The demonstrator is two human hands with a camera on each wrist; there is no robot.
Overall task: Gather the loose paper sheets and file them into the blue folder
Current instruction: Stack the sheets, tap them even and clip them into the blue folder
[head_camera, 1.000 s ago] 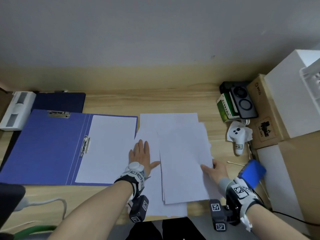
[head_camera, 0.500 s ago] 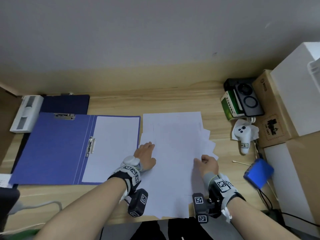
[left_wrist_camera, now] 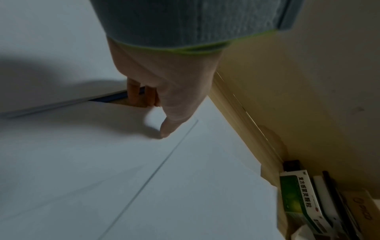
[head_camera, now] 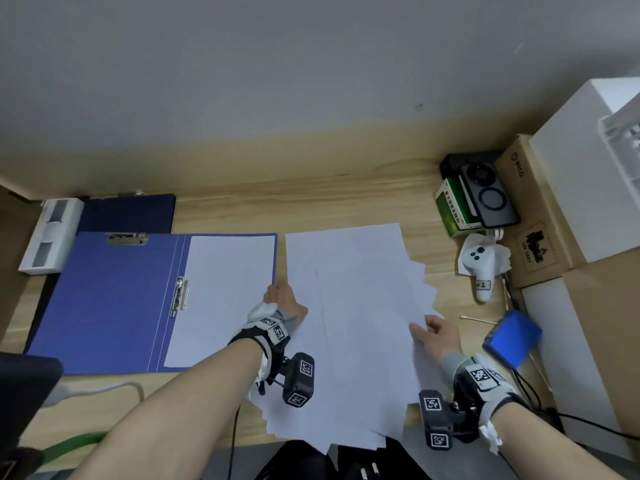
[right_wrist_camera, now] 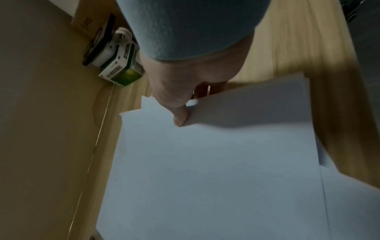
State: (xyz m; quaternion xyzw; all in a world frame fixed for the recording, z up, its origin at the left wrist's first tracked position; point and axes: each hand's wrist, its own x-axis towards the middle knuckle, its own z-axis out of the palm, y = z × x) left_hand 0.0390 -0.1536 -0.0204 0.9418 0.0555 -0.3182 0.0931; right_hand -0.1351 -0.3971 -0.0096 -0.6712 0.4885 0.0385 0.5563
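Nearest the person, the loose paper sheets lie in a fanned, uneven pile on the wooden bench, their near corners hanging past the bench's front edge. The right hand is at the pile's right edge, its grip closed on the sheets: the right wrist view shows the thumb on top of the paper and the fingers curled underneath the lifted edge. The left hand is at the pile's left edge, in the narrow gap between the pile and the blue folder; in the left wrist view its thumb tip presses down on the top sheet while the fingers curl down at the paper's edge, so this grip too pinches the sheets. The folder lies open just left of the pile, with a white sheet resting on its right half, a metal clip at the spine beside that sheet, and a second metal clip at the far edge of its left half. Right of the pile, a cotton swab and a blue block lie near the right hand. Farther right of the pile sits a white controller on crumpled tissue, and beyond it a green box with a dark phone leaning over it, against cardboard boxes. Beyond the folder lie a dark blue board and a white device.
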